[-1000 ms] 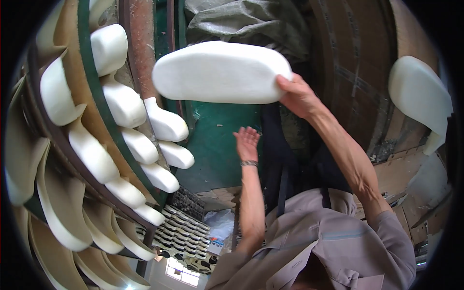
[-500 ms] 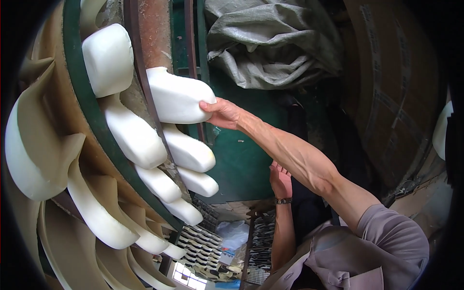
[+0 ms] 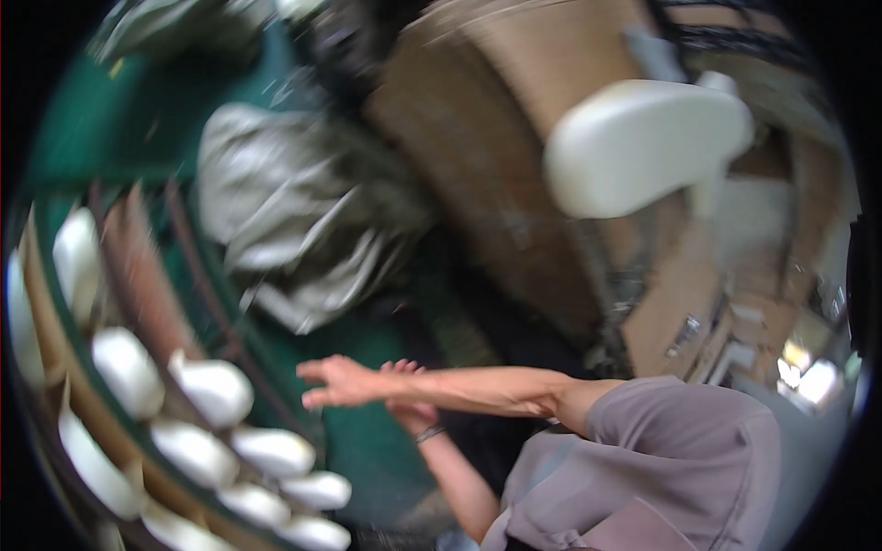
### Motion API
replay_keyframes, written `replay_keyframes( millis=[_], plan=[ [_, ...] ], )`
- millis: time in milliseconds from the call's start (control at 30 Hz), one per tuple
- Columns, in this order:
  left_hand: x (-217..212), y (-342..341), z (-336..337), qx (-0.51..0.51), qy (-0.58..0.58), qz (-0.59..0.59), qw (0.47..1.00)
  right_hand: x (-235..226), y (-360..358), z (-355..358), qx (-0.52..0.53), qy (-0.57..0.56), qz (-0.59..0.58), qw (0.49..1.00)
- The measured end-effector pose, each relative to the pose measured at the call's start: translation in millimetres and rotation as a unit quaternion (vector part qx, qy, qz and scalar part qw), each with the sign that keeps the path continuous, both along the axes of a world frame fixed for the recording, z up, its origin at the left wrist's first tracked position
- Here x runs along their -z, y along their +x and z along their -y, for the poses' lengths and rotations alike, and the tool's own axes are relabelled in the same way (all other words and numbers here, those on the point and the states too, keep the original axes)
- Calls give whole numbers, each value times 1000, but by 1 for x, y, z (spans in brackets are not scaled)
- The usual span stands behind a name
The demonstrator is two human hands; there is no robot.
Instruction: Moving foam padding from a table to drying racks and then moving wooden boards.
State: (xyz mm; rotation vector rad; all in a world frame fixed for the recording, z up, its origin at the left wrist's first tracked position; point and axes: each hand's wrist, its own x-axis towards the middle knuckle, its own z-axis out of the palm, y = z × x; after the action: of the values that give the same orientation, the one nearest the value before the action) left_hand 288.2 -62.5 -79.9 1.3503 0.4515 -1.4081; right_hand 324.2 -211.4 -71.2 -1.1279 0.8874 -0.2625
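My right hand (image 3: 338, 381) reaches to the left with its fingers apart and nothing in them. Nearest to it is a smooth white rounded moulded piece (image 3: 216, 393) on the rack, with a gap between the two. Below that piece, more white pieces (image 3: 274, 452) of the same kind sit in rows along the rack (image 3: 152, 266). My left hand (image 3: 413, 409), with a watch at its wrist, is partly hidden behind my right forearm. Its fingers show above the forearm, apart and holding nothing I can see. The picture is blurred by motion.
A crumpled grey-green woven sack (image 3: 303, 220) lies beyond my hands. Large brown cardboard boxes (image 3: 487, 156) stand behind it. At the upper right a big white moulded piece (image 3: 652, 147) stands out close by. The floor (image 3: 367, 468) is green.
My right hand has let go of the white piece, which remains on the rack, and has drawn away from it. The view has swung right, bringing in boxes and another white piece.
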Motion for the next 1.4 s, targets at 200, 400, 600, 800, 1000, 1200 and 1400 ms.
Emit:
replay_keyframes(
  millis=[200,400,600,800,1000,1200,1400],
  plan=[
    [-80,-112,152,171,-168,-59,969,-230,-274,132,130,-193,-145,962],
    [-129,-229,239,255,-263,-53,929,-337,-573,250,226,-564,-622,495],
    [-101,-238,255,358,-223,182,888,-321,-718,257,188,-306,-481,800],
    [-135,-148,272,115,-228,29,966,-350,-661,218,301,-91,-234,920],
    [-100,58,177,-33,-87,270,958,-196,-356,193,215,53,-10,975],
    [-68,39,31,63,84,150,983,-75,-143,207,208,125,119,963],
    [-47,-3,-73,2,177,63,982,-3,31,189,184,159,193,951]
  ],
)
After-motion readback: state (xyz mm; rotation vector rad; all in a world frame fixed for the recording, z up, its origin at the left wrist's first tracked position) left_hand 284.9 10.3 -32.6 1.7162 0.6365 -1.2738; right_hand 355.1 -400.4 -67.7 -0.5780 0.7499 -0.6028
